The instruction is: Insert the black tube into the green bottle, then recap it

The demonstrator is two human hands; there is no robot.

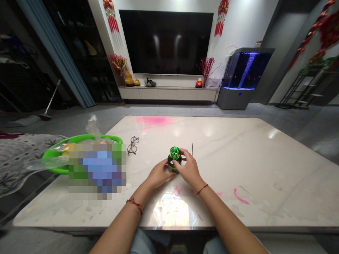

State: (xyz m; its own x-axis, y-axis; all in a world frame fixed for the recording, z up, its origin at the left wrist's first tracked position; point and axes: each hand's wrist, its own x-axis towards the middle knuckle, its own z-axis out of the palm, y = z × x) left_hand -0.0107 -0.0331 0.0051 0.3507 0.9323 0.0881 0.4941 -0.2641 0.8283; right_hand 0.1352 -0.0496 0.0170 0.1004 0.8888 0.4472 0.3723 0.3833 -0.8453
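Note:
A small dark green jar with a shiny green ribbed top stands on the white marble-patterned table, near its middle. My left hand curls round the jar's left side and base. From the right, my right hand has its thumb and fingers about the jar, just below the shiny top. Both hands touch the jar. A thin black stick lies just beyond my right hand.
On the table's left are a green basket with plastic bags and a blurred blue item. Eyeglasses lie right of the basket. Pink stains mark the tabletop. A television and a fish tank stand beyond.

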